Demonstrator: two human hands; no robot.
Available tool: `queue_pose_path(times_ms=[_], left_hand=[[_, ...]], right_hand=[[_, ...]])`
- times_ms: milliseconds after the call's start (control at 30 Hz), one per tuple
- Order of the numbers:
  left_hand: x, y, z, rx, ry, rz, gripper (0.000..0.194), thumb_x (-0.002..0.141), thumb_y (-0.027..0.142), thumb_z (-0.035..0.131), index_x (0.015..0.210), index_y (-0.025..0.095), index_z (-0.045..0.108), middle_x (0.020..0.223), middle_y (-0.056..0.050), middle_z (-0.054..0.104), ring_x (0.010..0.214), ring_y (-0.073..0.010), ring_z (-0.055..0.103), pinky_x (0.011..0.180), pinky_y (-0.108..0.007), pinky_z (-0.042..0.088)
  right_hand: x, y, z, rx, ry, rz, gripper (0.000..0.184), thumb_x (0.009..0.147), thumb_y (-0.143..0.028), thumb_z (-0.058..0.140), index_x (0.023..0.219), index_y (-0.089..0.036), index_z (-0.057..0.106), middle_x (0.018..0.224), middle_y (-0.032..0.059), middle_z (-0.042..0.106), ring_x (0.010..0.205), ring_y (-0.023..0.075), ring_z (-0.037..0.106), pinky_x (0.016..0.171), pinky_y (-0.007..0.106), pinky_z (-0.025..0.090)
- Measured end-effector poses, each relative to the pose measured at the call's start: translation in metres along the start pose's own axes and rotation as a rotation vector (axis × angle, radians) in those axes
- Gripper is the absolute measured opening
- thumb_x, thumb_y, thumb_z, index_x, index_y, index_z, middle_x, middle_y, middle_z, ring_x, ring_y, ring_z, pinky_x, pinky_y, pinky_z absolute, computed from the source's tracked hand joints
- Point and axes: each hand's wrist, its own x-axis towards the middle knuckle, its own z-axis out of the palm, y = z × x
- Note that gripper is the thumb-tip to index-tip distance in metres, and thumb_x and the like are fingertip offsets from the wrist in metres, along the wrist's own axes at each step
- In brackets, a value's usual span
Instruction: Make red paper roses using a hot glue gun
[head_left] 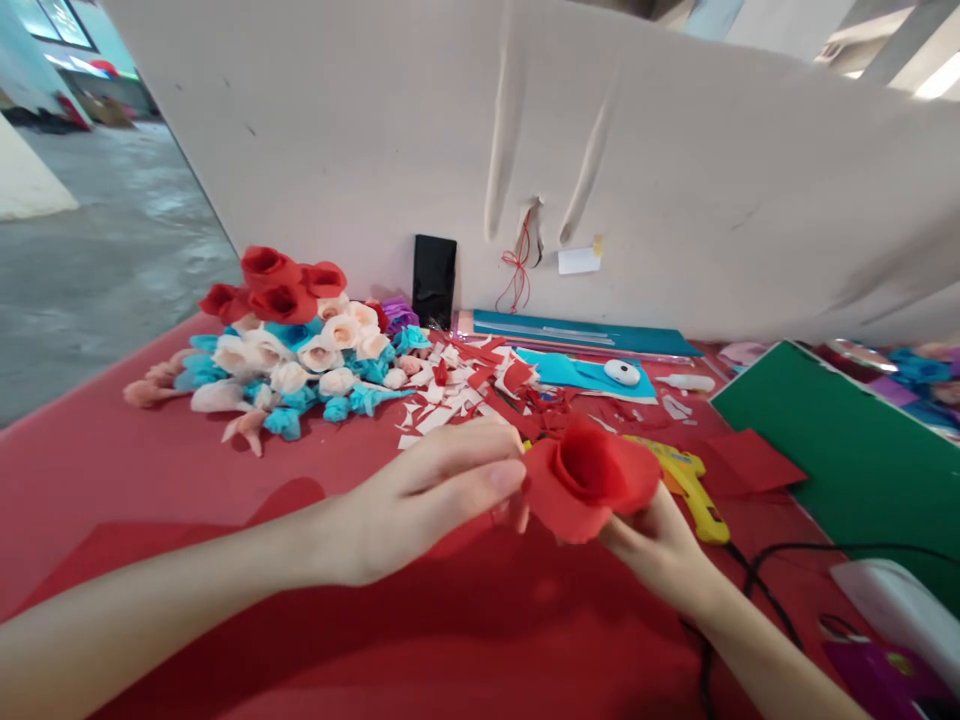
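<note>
A red paper rose [589,475] with a rolled centre and wide outer petals is held up over the table. My right hand [656,545] grips it from below, its fingertips partly hidden by the petals. At the rose's left side, my left hand [435,490] has its thumb and fingers closed at the edge of a petal. Just behind the rose, a yellow glue gun [694,490] lies on its side, partly covered by the flower and my right hand.
Finished paper flowers [300,350] in red, cream and blue are heaped at the left. Paper scraps [465,385] lie behind my hands. A black phone [434,280] leans on the white partition [360,140]. At right are a green board [840,460] and a black cable [780,610].
</note>
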Motion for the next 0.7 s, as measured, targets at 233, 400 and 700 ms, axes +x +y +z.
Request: queue_pose_path(times_ms=[233,400,700], left_hand=[[0.001,-0.004,0.006,-0.259,0.026,-0.026,0.029,0.086,0.025,0.044,0.063,0.014,0.058,0.064,0.001,0.062,0.061,-0.0082,0.058,0.059,-0.017,0.046],[0.001,-0.01,0.011,-0.483,0.071,-0.138,0.027,0.084,0.025,0.051,0.064,0.015,0.066,0.058,-0.001,0.064,0.053,-0.009,0.057,0.056,-0.02,0.048],[0.0,-0.011,0.012,-0.556,-0.001,-0.155,0.026,0.084,0.025,0.051,0.068,0.015,0.07,0.061,-0.001,0.066,0.06,-0.0098,0.06,0.062,-0.02,0.048]], right_hand=[[0.006,-0.006,0.007,0.204,-0.017,0.092,0.012,0.084,-0.026,0.052,0.076,-0.017,0.054,0.073,0.0001,0.057,0.052,0.0056,0.048,0.051,0.017,0.043],[0.007,-0.009,0.01,0.256,-0.006,0.114,0.011,0.082,-0.025,0.055,0.075,-0.016,0.056,0.068,-0.0005,0.056,0.051,0.0056,0.047,0.049,0.016,0.041],[-0.001,-0.003,0.013,0.36,-0.012,0.166,0.018,0.086,-0.031,0.05,0.093,-0.018,0.06,0.066,-0.0007,0.057,0.047,0.0062,0.047,0.047,0.019,0.041]])
